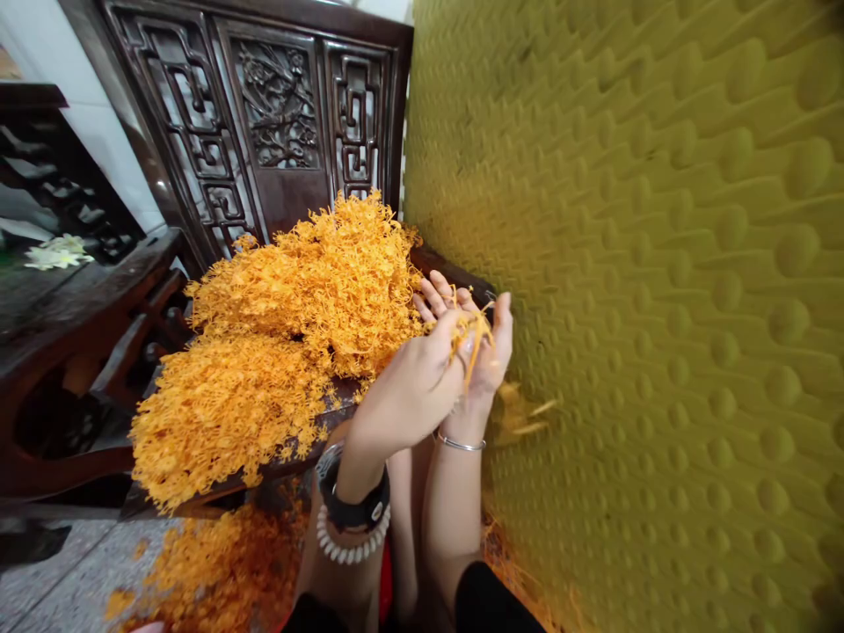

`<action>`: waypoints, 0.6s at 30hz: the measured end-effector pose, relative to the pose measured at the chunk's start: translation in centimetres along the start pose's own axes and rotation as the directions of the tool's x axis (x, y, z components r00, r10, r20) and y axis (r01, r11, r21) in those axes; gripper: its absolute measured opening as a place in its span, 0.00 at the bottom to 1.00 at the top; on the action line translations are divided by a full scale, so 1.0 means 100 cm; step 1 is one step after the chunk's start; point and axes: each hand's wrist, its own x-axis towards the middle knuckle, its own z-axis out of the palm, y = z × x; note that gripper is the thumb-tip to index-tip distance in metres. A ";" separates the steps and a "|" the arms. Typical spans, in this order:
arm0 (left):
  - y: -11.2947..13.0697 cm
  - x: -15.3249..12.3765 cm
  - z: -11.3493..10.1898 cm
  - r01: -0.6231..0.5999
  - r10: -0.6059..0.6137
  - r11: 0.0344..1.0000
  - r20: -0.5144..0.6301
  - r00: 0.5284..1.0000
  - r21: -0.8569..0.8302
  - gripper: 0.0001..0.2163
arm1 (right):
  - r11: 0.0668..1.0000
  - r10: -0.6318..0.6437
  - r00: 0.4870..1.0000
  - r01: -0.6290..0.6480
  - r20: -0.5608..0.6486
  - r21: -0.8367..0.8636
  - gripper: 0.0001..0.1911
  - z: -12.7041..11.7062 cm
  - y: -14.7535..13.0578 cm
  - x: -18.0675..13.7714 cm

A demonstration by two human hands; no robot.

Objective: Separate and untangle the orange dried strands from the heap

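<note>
My left hand (pixel 418 378), with a black watch and a white beaded bracelet at its wrist, is closed on a few thin orange strands (pixel 473 338). My right hand (pixel 491 356), wearing a silver bangle, is turned palm up with its fingers spread and slightly curled. The strands lie over its palm, and my left hand partly covers it. Just left of both hands, a large heap of curly orange strands (pixel 330 281) rests on a dark wooden seat. What the strands are made of I cannot tell.
A carved dark wooden chair back (pixel 290 185) stands behind the heap. On the right rises a yellow-green dimpled mat (pixel 633 264). More orange pieces (pixel 217 563) lie on the grey floor (pixel 53 558). White flowers (pixel 59 252) sit on a dark surface at far left.
</note>
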 end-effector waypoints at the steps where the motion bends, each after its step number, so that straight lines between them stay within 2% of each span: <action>1: -0.002 0.000 -0.002 0.007 -0.007 1.000 -0.001 1.000 -0.029 0.12 | 1.000 -0.008 1.000 0.008 0.011 -0.007 0.24 0.000 -0.002 -0.002; 4: -0.005 -0.004 -0.009 0.008 -0.014 0.989 -0.038 0.999 -0.147 0.09 | 0.994 -0.057 0.997 0.061 0.058 -0.087 0.25 0.000 -0.006 -0.005; 7: -0.010 -0.001 -0.011 0.027 -0.045 0.991 -0.137 0.990 -0.133 0.07 | 0.988 -0.069 0.995 0.078 0.070 -0.134 0.21 0.003 -0.009 -0.008; 13: -0.024 0.010 -0.006 0.118 -0.107 0.993 -0.240 0.965 0.032 0.13 | 0.996 -0.037 0.997 0.031 0.071 0.078 0.18 0.013 -0.013 -0.016; 15: -0.027 0.013 -0.001 0.104 -0.108 0.994 -0.228 0.968 -0.026 0.14 | 0.990 -0.069 0.997 0.066 0.022 0.124 0.19 0.016 -0.013 -0.017; 18: -0.027 0.018 0.007 0.025 -0.071 0.979 -0.218 0.973 -0.204 0.15 | 0.970 -0.089 0.995 0.095 -0.037 0.224 0.23 0.020 -0.011 -0.019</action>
